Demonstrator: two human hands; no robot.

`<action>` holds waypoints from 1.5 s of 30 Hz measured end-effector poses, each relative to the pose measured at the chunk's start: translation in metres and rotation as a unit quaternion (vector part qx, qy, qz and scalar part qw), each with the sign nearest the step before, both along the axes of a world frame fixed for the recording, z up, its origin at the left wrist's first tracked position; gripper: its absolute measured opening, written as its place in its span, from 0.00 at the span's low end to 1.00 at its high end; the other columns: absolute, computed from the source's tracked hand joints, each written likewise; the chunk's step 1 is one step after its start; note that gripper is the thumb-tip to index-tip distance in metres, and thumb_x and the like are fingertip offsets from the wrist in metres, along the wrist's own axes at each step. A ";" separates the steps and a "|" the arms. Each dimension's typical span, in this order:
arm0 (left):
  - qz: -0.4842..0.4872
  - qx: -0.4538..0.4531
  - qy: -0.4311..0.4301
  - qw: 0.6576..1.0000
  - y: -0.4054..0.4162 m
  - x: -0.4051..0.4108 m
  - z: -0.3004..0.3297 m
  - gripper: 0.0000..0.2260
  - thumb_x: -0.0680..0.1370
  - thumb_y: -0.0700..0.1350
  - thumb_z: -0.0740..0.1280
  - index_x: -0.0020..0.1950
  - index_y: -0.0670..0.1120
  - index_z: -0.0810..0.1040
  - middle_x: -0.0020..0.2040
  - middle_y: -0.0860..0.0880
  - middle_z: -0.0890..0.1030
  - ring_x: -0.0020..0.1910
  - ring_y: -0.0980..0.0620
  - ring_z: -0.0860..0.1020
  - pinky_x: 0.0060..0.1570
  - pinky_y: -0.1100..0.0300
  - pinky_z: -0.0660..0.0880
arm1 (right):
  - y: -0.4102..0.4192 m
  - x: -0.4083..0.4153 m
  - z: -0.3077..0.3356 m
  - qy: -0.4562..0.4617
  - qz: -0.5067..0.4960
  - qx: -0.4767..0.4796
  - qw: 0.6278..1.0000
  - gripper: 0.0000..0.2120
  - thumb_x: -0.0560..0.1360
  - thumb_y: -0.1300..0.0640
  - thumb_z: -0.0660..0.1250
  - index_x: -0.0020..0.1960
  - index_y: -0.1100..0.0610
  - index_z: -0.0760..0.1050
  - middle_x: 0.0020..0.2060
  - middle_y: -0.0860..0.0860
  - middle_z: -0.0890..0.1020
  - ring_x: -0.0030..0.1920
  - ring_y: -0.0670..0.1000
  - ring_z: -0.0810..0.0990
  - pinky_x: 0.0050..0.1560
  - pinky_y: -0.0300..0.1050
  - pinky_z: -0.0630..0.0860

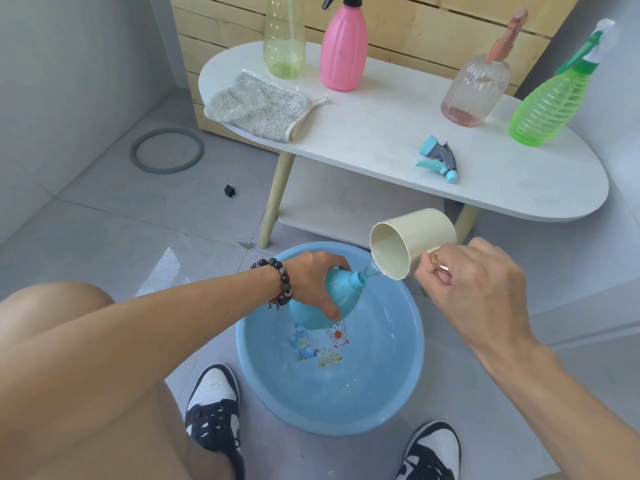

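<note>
My left hand (313,277) grips a light blue bottle (332,299) with no cap, tilted over a blue basin (398,393) on the floor. My right hand (467,285) holds a cream mug (405,242) by its handle, tipped toward the bottle's open neck. A thin stream of water runs from the mug's rim into the neck. The basin holds water and has cartoon pictures on its bottom. The bottle's blue and grey spray head (438,159) lies on the white table (381,133).
On the white oval table stand a yellow-green bottle (284,36), a pink sprayer (343,46), a clear pink sprayer (476,88) and a green sprayer (550,102); a grey cloth (258,105) lies at its left. A grey ring (167,151) and a black cube (229,190) lie on the floor.
</note>
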State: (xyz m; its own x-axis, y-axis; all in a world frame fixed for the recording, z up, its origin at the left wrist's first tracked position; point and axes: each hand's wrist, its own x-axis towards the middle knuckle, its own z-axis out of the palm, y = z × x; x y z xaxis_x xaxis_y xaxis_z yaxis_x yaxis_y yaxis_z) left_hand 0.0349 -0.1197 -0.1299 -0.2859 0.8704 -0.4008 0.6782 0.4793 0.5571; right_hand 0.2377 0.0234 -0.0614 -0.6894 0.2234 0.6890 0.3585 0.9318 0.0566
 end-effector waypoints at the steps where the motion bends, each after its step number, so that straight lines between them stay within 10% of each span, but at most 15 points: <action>1: 0.001 0.000 0.000 1.000 0.000 0.000 0.000 0.36 0.62 0.57 0.82 0.67 0.57 0.72 0.58 0.54 0.78 0.53 0.50 0.78 0.46 0.55 0.80 | 0.000 0.000 0.000 0.001 0.004 0.009 1.000 0.19 0.75 0.62 0.66 0.30 0.55 0.61 0.22 0.51 0.64 0.29 0.56 0.63 0.27 0.48 0.65; 17: 0.017 0.027 -0.027 0.999 0.000 -0.001 0.002 0.35 0.64 0.55 0.82 0.68 0.58 0.73 0.55 0.55 0.78 0.53 0.52 0.78 0.47 0.56 0.79 | -0.010 -0.002 0.012 -0.015 0.048 0.122 0.991 0.20 0.76 0.63 0.67 0.30 0.56 0.62 0.24 0.52 0.64 0.29 0.56 0.65 0.29 0.50 0.61; 22: 0.030 0.044 -0.053 0.997 0.000 -0.004 -0.002 0.34 0.63 0.56 0.82 0.66 0.61 0.73 0.55 0.57 0.78 0.53 0.53 0.79 0.49 0.54 0.81 | 0.001 -0.005 -0.004 -0.005 -0.040 -0.137 0.990 0.21 0.76 0.58 0.66 0.30 0.51 0.59 0.23 0.47 0.61 0.28 0.56 0.64 0.29 0.43 0.55; 27: 0.060 0.056 -0.114 0.990 -0.004 -0.015 -0.002 0.31 0.63 0.55 0.82 0.63 0.65 0.77 0.54 0.60 0.81 0.52 0.57 0.81 0.50 0.55 0.82 | 0.023 -0.009 -0.054 -0.101 -0.125 -0.406 0.900 0.25 0.82 0.52 0.64 0.31 0.61 0.60 0.25 0.54 0.63 0.32 0.59 0.62 0.32 0.52 0.61; 34: 0.089 0.044 -0.124 0.987 -0.011 -0.021 -0.008 0.32 0.63 0.53 0.83 0.65 0.62 0.76 0.56 0.58 0.81 0.52 0.56 0.81 0.49 0.57 0.82 | -0.002 -0.014 -0.144 -0.366 -0.123 -0.367 0.846 0.12 0.81 0.56 0.57 0.44 0.55 0.75 0.45 0.61 0.83 0.49 0.65 0.82 0.41 0.50 0.71; 39: 0.094 0.037 -0.092 0.991 -0.015 -0.022 -0.011 0.35 0.63 0.53 0.83 0.67 0.61 0.75 0.55 0.57 0.79 0.52 0.54 0.80 0.49 0.56 0.81 | -0.032 -0.007 -0.188 -0.466 -0.153 -0.275 0.827 0.14 0.50 0.69 0.78 0.31 0.59 0.77 0.25 0.55 0.78 0.31 0.59 0.80 0.30 0.48 0.73; 45: 0.085 0.021 -0.074 0.993 -0.019 -0.024 -0.015 0.35 0.62 0.55 0.82 0.67 0.62 0.74 0.56 0.56 0.78 0.52 0.53 0.79 0.49 0.56 0.81 | -0.045 0.013 -0.227 -0.472 -0.178 -0.355 0.787 0.15 0.48 0.70 0.77 0.30 0.55 0.80 0.26 0.53 0.79 0.34 0.57 0.82 0.31 0.49 0.75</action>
State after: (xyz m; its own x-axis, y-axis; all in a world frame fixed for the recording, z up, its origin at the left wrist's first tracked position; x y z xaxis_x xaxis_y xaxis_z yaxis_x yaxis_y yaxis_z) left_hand 0.0107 -0.1385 -0.1446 -0.3703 0.8315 -0.4142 0.4994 0.5541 0.6660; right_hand 0.2506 -0.0218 -0.2884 -0.6268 0.6155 -0.4778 0.7138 0.6995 -0.0352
